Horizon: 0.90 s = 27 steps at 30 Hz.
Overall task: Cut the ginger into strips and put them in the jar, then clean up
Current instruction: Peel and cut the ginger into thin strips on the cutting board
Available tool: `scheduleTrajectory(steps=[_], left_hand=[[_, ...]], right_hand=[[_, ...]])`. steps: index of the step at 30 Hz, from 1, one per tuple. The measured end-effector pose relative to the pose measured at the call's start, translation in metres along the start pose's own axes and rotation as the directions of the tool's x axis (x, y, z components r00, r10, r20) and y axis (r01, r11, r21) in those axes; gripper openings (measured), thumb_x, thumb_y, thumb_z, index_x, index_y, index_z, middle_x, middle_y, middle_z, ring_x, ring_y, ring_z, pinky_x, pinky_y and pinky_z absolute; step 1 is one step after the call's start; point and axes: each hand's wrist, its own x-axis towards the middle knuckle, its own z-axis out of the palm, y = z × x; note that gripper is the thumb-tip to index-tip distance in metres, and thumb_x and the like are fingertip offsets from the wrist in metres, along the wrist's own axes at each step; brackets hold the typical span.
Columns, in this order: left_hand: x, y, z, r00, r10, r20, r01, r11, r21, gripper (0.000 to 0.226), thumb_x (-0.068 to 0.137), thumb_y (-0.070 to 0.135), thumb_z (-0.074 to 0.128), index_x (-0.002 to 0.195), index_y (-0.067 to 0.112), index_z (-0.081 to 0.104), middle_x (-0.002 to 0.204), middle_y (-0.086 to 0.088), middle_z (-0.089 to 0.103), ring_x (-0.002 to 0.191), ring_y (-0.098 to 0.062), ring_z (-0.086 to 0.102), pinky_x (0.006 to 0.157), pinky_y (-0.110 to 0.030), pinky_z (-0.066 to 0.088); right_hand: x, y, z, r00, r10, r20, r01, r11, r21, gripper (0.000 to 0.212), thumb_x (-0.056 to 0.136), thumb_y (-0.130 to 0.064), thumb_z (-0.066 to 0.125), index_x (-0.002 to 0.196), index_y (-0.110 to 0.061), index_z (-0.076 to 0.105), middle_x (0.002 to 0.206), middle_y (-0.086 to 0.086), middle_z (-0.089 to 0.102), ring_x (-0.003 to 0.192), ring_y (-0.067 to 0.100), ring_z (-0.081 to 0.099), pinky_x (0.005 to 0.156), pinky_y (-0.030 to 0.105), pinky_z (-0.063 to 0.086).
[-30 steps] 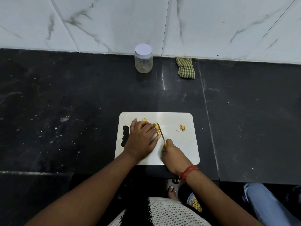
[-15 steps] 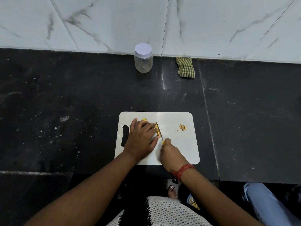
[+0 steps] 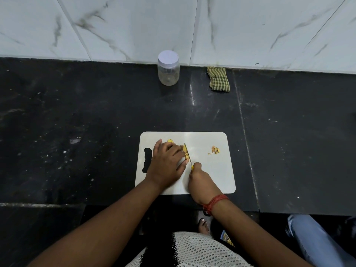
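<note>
Left hand: fingers curled, pinning the ginger on the white cutting board.
Right hand: gripping the knife, blade against the ginger.
Jar: lidded, at the worktop's back.

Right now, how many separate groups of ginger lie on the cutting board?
3: slices at the knife under the left hand, one piece beyond its fingers, scraps toward the right edge. More may hide under the hand.

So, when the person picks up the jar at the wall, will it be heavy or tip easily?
The jar looks clear and empty, so probably light. It stands upright with its lid on; a sideways push may slide or tip it.
</note>
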Motion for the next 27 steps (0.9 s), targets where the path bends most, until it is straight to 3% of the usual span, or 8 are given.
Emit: scheduleTrajectory(steps=[8, 11, 13, 15, 18, 22, 25, 27], left_hand=[[0.0, -0.001, 0.001, 1.0, 0.002, -0.001, -0.002, 1.0, 0.0, 0.024, 0.092, 0.04, 0.064, 0.104, 0.021, 0.074, 0.123, 0.003, 0.068, 0.116, -0.025, 0.055, 0.117, -0.059, 0.029], [0.0, 0.0, 0.001, 1.0, -0.009, 0.009, 0.009, 1.0, 0.006, 0.026, 0.092, 0.041, 0.064, 0.105, 0.022, 0.075, 0.124, 0.003, 0.068, 0.117, -0.024, 0.055, 0.117, -0.058, 0.029], [0.001, 0.0, 0.0, 1.0, -0.015, 0.012, 0.015, 1.0, 0.014, 0.027, 0.092, 0.041, 0.064, 0.106, 0.021, 0.075, 0.123, 0.003, 0.069, 0.117, -0.024, 0.056, 0.116, -0.058, 0.031], [0.001, 0.001, -0.001, 1.0, -0.017, 0.004, 0.017, 1.0, 0.014, 0.027, 0.091, 0.041, 0.063, 0.105, 0.021, 0.075, 0.122, 0.003, 0.069, 0.116, -0.024, 0.057, 0.115, -0.059, 0.032], [0.001, 0.0, 0.0, 1.0, -0.012, -0.007, 0.013, 1.0, 0.014, 0.027, 0.09, 0.041, 0.064, 0.105, 0.021, 0.075, 0.121, 0.004, 0.069, 0.115, -0.024, 0.056, 0.115, -0.059, 0.033], [0.001, 0.001, 0.0, 1.0, -0.013, -0.015, 0.013, 1.0, 0.014, 0.028, 0.089, 0.039, 0.065, 0.107, 0.02, 0.074, 0.12, 0.004, 0.069, 0.113, -0.025, 0.057, 0.114, -0.06, 0.034], [0.001, 0.002, -0.001, 1.0, -0.015, -0.021, 0.015, 1.0, 0.0, 0.028, 0.089, 0.04, 0.063, 0.106, 0.02, 0.074, 0.12, 0.004, 0.069, 0.112, -0.025, 0.057, 0.113, -0.06, 0.033], [0.001, 0.002, -0.001, 1.0, -0.022, -0.01, 0.022, 1.0, -0.003, 0.029, 0.091, 0.041, 0.06, 0.106, 0.02, 0.073, 0.12, 0.005, 0.068, 0.113, -0.025, 0.057, 0.114, -0.06, 0.032]], right_hand=[[0.002, -0.003, -0.004, 0.998, 0.02, 0.055, -0.02, 1.0, -0.014, 0.031, 0.092, 0.003, 0.039, 0.122, 0.001, 0.035, 0.101, 0.023, 0.063, 0.076, 0.028, 0.053, 0.058, 0.028, 0.031], [0.006, -0.003, -0.008, 0.995, 0.006, 0.098, -0.001, 0.999, -0.047, 0.03, 0.092, 0.004, 0.038, 0.121, 0.002, 0.035, 0.075, 0.009, 0.053, 0.082, 0.032, 0.06, 0.047, 0.022, 0.022], [0.005, -0.004, -0.01, 0.994, 0.012, 0.106, -0.007, 0.999, -0.044, 0.029, 0.091, 0.005, 0.037, 0.12, 0.001, 0.036, 0.074, 0.008, 0.052, 0.079, 0.032, 0.06, 0.045, 0.018, 0.019], [0.001, -0.002, -0.01, 0.992, 0.015, 0.122, -0.008, 0.999, -0.051, 0.025, 0.091, 0.005, 0.037, 0.116, -0.002, 0.036, 0.082, 0.012, 0.056, 0.066, 0.02, 0.054, 0.045, 0.018, 0.02], [-0.005, 0.0, -0.009, 0.992, -0.013, 0.125, 0.028, 0.993, -0.113, 0.018, 0.092, 0.003, 0.037, 0.103, -0.009, 0.03, 0.067, 0.0, 0.041, 0.057, 0.006, 0.039, 0.043, 0.019, 0.021], [-0.003, 0.0, -0.011, 0.993, 0.003, 0.119, 0.007, 0.997, -0.081, 0.02, 0.092, 0.004, 0.035, 0.109, -0.006, 0.035, 0.071, 0.002, 0.044, 0.057, 0.012, 0.04, 0.049, 0.024, 0.025], [-0.012, 0.006, -0.007, 0.989, -0.015, 0.149, 0.03, 0.995, -0.095, 0.019, 0.093, 0.002, 0.038, 0.112, -0.004, 0.037, 0.074, 0.002, 0.044, 0.069, 0.02, 0.046, 0.052, 0.027, 0.027], [-0.021, 0.013, -0.006, 0.984, -0.009, 0.177, 0.024, 0.996, -0.083, 0.015, 0.094, 0.0, 0.038, 0.106, -0.009, 0.033, 0.078, 0.0, 0.044, 0.072, 0.018, 0.046, 0.05, 0.023, 0.027]])
